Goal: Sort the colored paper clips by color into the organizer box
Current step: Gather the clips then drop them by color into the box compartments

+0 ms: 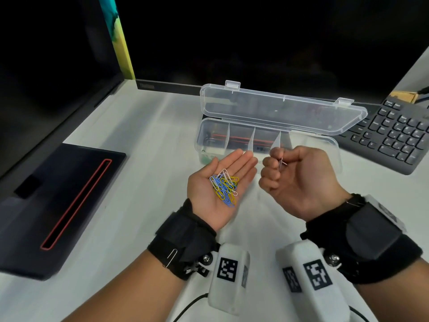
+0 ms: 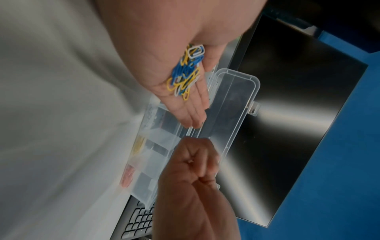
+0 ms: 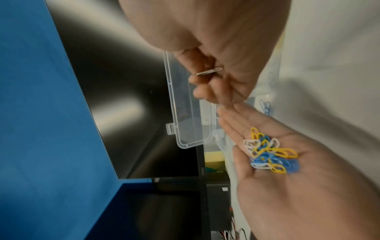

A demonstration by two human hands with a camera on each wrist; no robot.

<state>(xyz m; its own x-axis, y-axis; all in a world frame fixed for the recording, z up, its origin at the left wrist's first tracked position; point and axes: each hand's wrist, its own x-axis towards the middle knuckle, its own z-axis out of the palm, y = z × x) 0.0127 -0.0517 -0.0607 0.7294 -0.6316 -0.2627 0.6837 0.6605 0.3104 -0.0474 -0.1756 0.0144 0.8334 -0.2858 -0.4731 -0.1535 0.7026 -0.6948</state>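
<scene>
My left hand (image 1: 222,182) lies palm up and flat in front of the clear organizer box (image 1: 334,145), carrying a pile of blue, yellow and white paper clips (image 1: 224,187) (image 2: 186,73) (image 3: 269,154). To its right my right hand (image 1: 294,180) has curled fingers and pinches one pale paper clip (image 1: 281,163) (image 3: 208,71) just before the box's front wall. The box lid (image 1: 278,108) stands open at the back. Yellow clips (image 2: 138,144) and pink clips (image 2: 128,177) lie in separate compartments in the left wrist view; blue ones (image 3: 266,106) show in the right wrist view.
A dark monitor (image 1: 255,43) stands behind the box. A black keyboard (image 1: 394,133) lies at the right, and a dark flat device with a red slot (image 1: 62,205) at the left. A loose metal clip (image 1: 171,256) hangs on my left wrist strap.
</scene>
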